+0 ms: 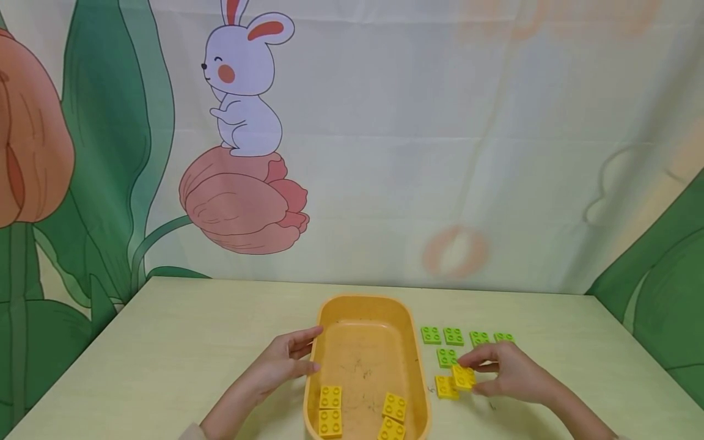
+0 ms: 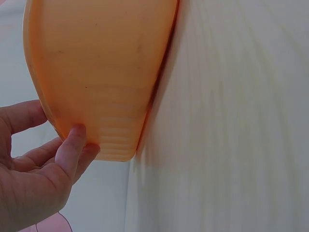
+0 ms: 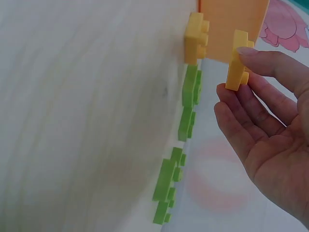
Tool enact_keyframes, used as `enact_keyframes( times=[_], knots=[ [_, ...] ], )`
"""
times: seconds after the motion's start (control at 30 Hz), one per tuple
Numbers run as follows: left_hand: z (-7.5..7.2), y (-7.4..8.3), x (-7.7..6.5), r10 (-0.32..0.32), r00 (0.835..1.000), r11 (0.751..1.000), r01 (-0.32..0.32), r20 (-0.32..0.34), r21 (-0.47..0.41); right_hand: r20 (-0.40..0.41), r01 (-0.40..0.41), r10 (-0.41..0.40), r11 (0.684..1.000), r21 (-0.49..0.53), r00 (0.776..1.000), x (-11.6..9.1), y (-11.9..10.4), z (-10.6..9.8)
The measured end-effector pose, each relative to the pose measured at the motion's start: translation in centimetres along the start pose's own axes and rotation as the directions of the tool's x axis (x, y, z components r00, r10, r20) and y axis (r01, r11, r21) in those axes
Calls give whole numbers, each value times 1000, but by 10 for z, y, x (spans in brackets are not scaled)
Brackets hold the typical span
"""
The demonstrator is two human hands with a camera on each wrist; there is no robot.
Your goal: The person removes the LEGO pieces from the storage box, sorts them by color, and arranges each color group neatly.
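Note:
My right hand pinches a yellow toy brick between thumb and fingers, its studs showing. In the head view this brick overlaps another yellow brick on the table; the right wrist view shows a gap between the held brick and the other one. My left hand is at the left side of an orange tray, fingertips and thumb against its rim and outer wall. Inside the tray lie two yellow bricks at the left and two at the right.
Several green bricks lie on the table right of the tray, most in a back row, with one green brick in front. Behind the pale table hangs a curtain printed with a rabbit and tulips.

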State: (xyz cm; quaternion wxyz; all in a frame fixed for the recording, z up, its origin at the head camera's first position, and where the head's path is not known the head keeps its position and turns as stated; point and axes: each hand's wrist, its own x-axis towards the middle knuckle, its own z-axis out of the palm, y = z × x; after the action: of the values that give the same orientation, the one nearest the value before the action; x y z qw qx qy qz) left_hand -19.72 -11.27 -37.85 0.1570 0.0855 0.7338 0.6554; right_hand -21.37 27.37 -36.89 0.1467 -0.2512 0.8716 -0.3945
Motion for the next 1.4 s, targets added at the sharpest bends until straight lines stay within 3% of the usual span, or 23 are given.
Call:
enact_keyframes(
  times=[0.33, 1.4],
  knots=[
    [0, 0, -1, 5, 1000, 1000, -5, 1, 4, -4, -78, 78, 996, -45, 997, 2, 13, -1],
    [1, 1, 1, -2, 1000, 1000, 2, 2, -2, 0, -142, 143, 982, -126, 990, 0, 27, -2]
  ],
)
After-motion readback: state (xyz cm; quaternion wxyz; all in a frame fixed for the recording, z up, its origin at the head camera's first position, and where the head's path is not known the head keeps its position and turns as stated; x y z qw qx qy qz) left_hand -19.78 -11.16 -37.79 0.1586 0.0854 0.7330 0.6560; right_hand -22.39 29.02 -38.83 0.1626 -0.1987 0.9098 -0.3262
